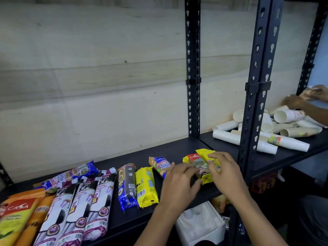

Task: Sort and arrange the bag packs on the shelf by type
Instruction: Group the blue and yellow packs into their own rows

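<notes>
left hand (179, 181), right hand (225, 173) seemingly hold yellow packs (204, 158) | near shelf edge (211, 192), post (255, 103)

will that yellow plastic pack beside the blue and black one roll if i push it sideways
Likely slides rather than rolls: the yellow plastic pack looks flattish, lying on the black shelf. Its crinkled wrapper suggests something soft and light, bending when lifted. Glossy film may feel slippery.

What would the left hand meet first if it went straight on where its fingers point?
The left hand would most likely meet the yellow Casa pack first; its fingertips seem to touch it now.
</notes>
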Tool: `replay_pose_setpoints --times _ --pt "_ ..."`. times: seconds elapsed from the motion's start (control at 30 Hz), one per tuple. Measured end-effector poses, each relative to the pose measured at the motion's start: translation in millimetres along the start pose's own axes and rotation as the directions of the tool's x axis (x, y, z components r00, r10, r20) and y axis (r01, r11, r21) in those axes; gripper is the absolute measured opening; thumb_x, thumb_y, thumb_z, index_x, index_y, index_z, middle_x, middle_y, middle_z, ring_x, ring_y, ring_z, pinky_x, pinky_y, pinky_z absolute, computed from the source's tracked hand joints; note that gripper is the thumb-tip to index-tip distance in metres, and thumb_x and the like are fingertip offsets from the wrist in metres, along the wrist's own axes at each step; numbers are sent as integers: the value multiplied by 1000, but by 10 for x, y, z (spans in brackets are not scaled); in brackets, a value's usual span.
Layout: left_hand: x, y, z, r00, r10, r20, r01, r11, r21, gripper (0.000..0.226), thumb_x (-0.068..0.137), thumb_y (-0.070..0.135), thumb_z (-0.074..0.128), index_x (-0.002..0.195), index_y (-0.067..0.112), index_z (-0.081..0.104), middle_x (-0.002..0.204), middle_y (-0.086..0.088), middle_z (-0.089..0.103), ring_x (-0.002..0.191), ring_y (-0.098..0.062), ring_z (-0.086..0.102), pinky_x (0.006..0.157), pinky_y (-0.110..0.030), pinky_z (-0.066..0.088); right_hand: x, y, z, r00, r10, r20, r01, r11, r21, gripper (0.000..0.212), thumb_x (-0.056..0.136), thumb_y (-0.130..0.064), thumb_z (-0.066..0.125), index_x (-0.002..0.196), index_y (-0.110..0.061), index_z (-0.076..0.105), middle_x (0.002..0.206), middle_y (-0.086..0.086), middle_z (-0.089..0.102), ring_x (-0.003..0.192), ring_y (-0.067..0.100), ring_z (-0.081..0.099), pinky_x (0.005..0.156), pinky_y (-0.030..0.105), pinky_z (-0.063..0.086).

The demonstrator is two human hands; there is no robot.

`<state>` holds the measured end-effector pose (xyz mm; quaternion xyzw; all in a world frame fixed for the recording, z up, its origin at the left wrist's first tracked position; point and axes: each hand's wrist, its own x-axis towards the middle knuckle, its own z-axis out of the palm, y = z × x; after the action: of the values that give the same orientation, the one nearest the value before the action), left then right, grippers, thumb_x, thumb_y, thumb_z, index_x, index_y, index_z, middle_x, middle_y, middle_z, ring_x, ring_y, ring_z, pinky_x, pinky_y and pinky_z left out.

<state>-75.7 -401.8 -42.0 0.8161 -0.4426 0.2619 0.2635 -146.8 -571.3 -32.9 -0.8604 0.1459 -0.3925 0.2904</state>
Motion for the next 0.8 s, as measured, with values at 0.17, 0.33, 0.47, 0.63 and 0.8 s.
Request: replay_pose_setpoints --times 0.17,0.33,0.47,0.63,0.8 --pt "-386 -436 -518 977 -187 -99 186 982 -26 30 90 38 55 118 32 66 117 12 60 109 -10 57 96 -30 48 -97 -461 296 968 -138 211 115 987 116 32 91 -34 66 123 -29 63 117 -15 60 108 1 56 89 9 36" --pt "-672 -759 -851 962 -256 100 238 958 161 62 84 57 47 137 27 57 143 3 50 130 -23 50 110 -37 38 -191 -698 636 897 -124 425 92 991 94 57 90 -46 62 142 -35 44 133 -13 46 123 6 45 97 22 38" --pt "-804 -838 -967 924 -293 244 237 943 233 81 82 74 45 151 32 37 162 4 25 148 -17 24 120 -37 14 -220 -762 803 872 -55 486 94 994 -56 65 90 -51 60 147 -30 38 143 -7 34 132 16 37 104 28 38" --pt "-849 -938 -916 928 -245 282 153 938 311 77 88 69 47 155 37 27 164 8 23 152 -13 14 120 -43 -10 -241 -705 931 863 42 503 30 990 -135 59 90 -45 59 145 -36 39 140 3 41 124 25 45 99 35 45" --pt "-832 -945 -819 964 -172 205 90 930 356 63 78 65 53 130 31 64 131 4 65 123 -16 61 118 -60 3 -247 -647 984 879 50 475 5 994 -112 55 91 -35 61 143 -36 42 125 6 48 116 24 47 94 33 47"
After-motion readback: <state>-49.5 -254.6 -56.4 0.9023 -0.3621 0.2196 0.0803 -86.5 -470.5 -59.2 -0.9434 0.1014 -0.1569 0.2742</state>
